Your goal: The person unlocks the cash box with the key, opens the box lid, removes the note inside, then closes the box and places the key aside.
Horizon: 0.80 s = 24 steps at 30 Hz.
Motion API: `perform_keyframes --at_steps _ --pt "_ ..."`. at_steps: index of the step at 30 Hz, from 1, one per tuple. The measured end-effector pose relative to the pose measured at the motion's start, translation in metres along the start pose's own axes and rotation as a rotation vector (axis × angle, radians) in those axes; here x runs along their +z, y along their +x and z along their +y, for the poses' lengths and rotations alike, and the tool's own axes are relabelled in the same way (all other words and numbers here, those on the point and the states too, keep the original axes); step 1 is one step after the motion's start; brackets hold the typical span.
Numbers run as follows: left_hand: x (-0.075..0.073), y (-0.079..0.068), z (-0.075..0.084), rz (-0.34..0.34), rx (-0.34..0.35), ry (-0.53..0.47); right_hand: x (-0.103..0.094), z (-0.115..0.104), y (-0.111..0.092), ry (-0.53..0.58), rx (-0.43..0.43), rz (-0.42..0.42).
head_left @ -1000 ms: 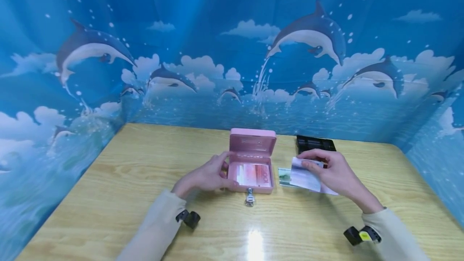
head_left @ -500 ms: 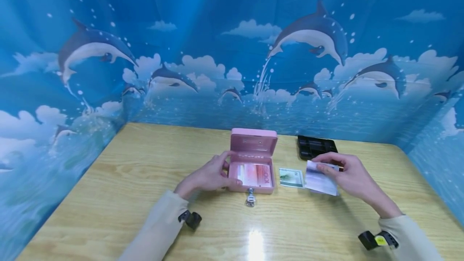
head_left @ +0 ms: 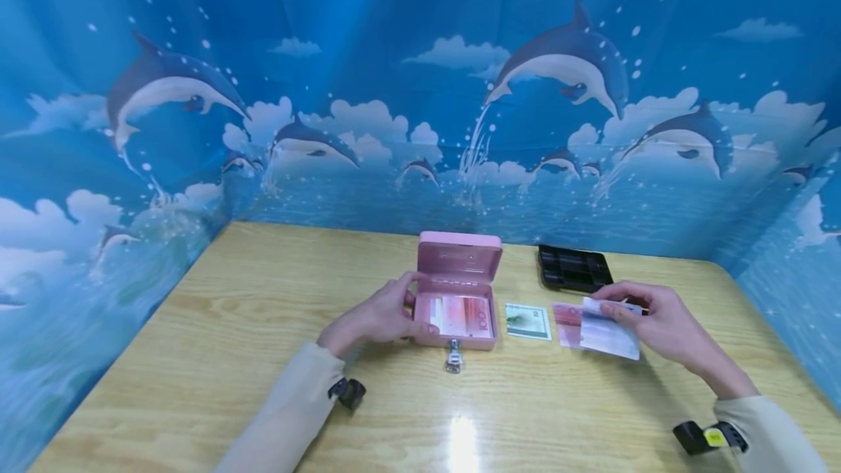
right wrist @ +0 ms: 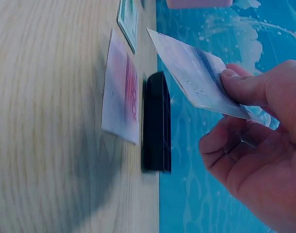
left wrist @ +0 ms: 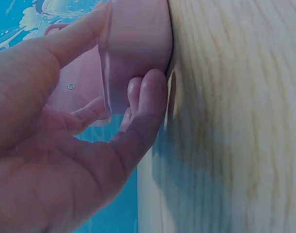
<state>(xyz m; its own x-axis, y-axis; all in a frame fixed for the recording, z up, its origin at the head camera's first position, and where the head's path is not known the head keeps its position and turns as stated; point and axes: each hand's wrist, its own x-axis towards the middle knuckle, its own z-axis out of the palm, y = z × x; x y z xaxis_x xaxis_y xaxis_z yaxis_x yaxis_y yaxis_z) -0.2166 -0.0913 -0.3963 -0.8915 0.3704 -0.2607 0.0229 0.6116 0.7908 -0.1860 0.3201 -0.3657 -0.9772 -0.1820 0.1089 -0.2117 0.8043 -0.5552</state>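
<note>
My left hand (head_left: 381, 312) grips the left wall of a small pink cash box (head_left: 460, 345), as the left wrist view shows with its fingers against the wall. The box's lid stands up, and red notes marked 100 (head_left: 469, 317) lie inside. Between thumb and fingers, my right hand (head_left: 663, 323) pinches a pale purplish banknote (right wrist: 191, 73) above the table. Beneath and left of it lies a red banknote (head_left: 568, 323), partly covered by the held note in the head view. A green banknote (head_left: 528, 322) lies between that note and the box.
Behind the loose notes is a black compartment tray (head_left: 573, 270). Keys (head_left: 453, 360) hang at the front of the box over the wooden table (head_left: 368, 429). A blue dolphin-print curtain (head_left: 368, 152) surrounds the table's back and sides.
My right hand has moved to the right with the pale banknote, uncovering the green note and then the red one. The left hand stays on the cash box.
</note>
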Motion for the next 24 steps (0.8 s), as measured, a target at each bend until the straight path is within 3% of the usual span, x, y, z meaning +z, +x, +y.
perform_keyframes --at_steps 12,24 --pt "0.001 0.001 0.000 -0.002 -0.023 -0.015 -0.010 0.025 -0.001 0.026 0.055 -0.060" --pt "0.000 0.000 0.000 -0.019 0.007 -0.053 -0.014 0.055 0.003 -0.009 0.100 -0.120"
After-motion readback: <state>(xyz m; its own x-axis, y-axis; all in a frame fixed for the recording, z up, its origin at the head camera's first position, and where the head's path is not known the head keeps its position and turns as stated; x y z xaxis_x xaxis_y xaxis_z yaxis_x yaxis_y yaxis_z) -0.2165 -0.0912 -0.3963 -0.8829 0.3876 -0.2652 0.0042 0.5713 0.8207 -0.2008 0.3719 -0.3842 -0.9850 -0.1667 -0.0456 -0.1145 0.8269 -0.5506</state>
